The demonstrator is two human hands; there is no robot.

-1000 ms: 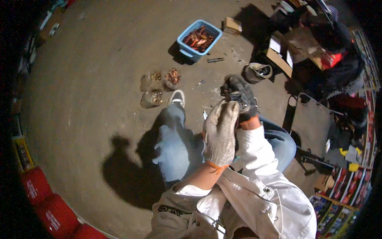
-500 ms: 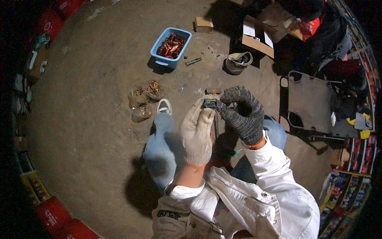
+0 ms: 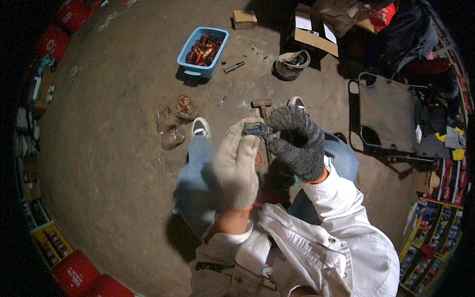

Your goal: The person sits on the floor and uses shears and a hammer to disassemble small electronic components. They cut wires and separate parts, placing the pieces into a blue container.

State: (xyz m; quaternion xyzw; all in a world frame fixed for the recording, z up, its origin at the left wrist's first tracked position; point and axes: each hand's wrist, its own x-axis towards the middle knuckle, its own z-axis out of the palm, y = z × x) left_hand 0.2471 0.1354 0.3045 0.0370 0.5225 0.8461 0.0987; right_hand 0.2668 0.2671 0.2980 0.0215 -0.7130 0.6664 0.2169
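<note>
My left hand (image 3: 236, 163), in a pale knit glove, is closed around a small dark block-shaped part (image 3: 253, 130), with its thumb and fingers on either side. My right hand (image 3: 301, 143), in a dark grey knit glove, pinches the same part from the right between thumb and forefinger. Its exact kind is too small to make out. Beneath the hands, a hammer (image 3: 261, 103) lies on the floor, its handle partly hidden. A thin orange loop (image 3: 259, 158) shows between the hands.
Clear bags of metal bits (image 3: 173, 134) lie beside my left shoe. Farther off stand a blue tub (image 3: 194, 71) of coppery scrap, a bucket (image 3: 288, 72) and an open cardboard box (image 3: 316, 40). A folding chair (image 3: 388, 114) is at right; shelves of packages line the right edge.
The view has shifted slightly. My hands stay together on the dark part, and the part looks a little tilted. The orange loop and my right shoe tip now show.
</note>
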